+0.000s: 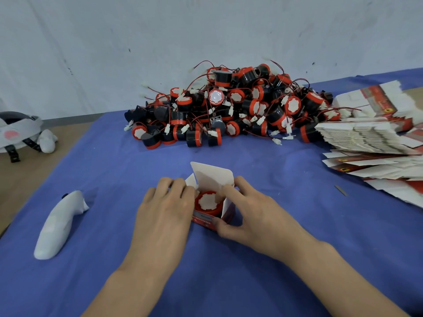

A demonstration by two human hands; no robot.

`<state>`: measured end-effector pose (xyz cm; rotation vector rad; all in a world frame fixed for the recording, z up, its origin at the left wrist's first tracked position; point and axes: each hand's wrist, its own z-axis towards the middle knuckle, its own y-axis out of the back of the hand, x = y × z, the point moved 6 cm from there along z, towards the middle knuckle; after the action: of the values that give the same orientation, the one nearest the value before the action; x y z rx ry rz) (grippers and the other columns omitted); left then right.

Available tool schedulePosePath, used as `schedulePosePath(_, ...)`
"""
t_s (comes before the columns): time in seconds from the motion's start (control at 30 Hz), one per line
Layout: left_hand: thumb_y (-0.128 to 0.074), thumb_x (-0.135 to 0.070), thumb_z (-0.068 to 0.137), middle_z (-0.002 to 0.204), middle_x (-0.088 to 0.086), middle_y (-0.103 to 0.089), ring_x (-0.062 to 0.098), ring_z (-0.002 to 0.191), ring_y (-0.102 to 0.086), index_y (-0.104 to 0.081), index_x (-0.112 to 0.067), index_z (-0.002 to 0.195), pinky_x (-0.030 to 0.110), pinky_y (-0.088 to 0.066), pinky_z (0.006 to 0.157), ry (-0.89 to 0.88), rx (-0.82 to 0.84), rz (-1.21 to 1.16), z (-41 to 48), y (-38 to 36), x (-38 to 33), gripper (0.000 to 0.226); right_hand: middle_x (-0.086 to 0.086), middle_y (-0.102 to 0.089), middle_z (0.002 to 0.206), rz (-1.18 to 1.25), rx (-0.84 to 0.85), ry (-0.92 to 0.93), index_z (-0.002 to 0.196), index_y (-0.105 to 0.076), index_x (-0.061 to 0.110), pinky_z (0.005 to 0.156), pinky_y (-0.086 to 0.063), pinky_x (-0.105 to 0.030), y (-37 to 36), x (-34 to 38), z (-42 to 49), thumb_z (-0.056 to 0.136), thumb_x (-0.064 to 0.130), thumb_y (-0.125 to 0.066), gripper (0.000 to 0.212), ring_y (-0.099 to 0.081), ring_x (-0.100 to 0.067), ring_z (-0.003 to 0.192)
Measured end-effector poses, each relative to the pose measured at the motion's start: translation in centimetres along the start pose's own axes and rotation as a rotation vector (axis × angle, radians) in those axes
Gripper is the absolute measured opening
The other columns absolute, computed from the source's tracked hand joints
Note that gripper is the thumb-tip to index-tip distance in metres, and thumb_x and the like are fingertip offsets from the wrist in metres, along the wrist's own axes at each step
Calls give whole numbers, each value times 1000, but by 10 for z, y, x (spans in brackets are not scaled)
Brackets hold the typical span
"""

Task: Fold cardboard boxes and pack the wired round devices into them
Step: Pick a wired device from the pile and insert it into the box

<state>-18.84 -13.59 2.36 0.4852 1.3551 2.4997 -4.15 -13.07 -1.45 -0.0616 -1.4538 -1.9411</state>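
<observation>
cardboard box [207,220] stands upright on the blue cloth [297,236] near the middle, just before us, its lid flap [211,177] raised open. inside we see one round device [207,202], its white face up. our left hand [164,207] curls its fingers over the box's left side flap. our right hand [249,216] pinches the right front corner, thumb on the red front, forefinger reaching over the rim. behind lies the heap of wired devices [229,106]. flat unfolded boxes [366,138] are stacked at right, and a white controller [57,225] lies at left.
</observation>
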Motion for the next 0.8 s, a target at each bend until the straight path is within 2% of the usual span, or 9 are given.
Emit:
schedulePosePath(0.13, -79, 14, 36, 77, 4, -63, 30, 74, -64, -66, -10, 74, 34, -43, 50, -54, -4, -32, 2, -5, 5, 47, 18, -38, 107, 20, -17, 11, 111, -43, 37, 59, -51, -28, 1, 2, -1, 87, 53, -59, 33, -52, -9, 75)
schedulePosePath(0.23, -78, 14, 35, 77, 0, -65, 28, 75, -66, -67, -13, 75, 33, -47, 54, -104, -11, -70, 2, -6, 8, 49, 20, -37, 107, 33, -19, 9, 110, -42, 39, 58, -49, -25, 1, 2, -1, 87, 54, -58, 32, -52, -1, 75)
schedulePosePath(0.4, -76, 11, 46, 76, -7, -66, 23, 77, -65, -70, -19, 86, 34, -50, 57, -81, 22, -140, 1, -8, 14, 50, 23, -33, 107, 31, -3, 1, 112, -40, 41, 55, -39, -14, -1, 0, 0, 87, 55, -57, 34, -50, 6, 78)
schedulePosePath(0.57, -78, 7, 49, 73, -10, -67, 20, 70, -64, -75, -21, 103, 27, -44, 55, -133, 66, -141, -3, -10, 11, 62, 21, -36, 107, 55, -7, -7, 111, -41, 40, 60, -49, -24, 0, 1, -1, 86, 54, -56, 32, -52, 0, 77)
schedulePosePath(0.7, -74, -6, 69, 63, -9, -56, 18, 56, -50, -62, -20, 126, 24, -30, 53, -56, 115, -163, -5, -11, 14, 61, 21, -37, 106, 67, -9, -15, 114, -45, 38, 63, -53, -29, 0, 0, -1, 85, 53, -56, 34, -55, -6, 78)
schedulePosePath(0.8, -65, -9, 81, 67, -8, -57, 19, 60, -49, -53, -17, 135, 26, -33, 56, -65, 162, -181, -8, -13, 11, 55, 20, -38, 105, 71, -18, -12, 111, -44, 39, 62, -53, -30, 0, 0, -1, 86, 52, -57, 32, -54, -5, 77)
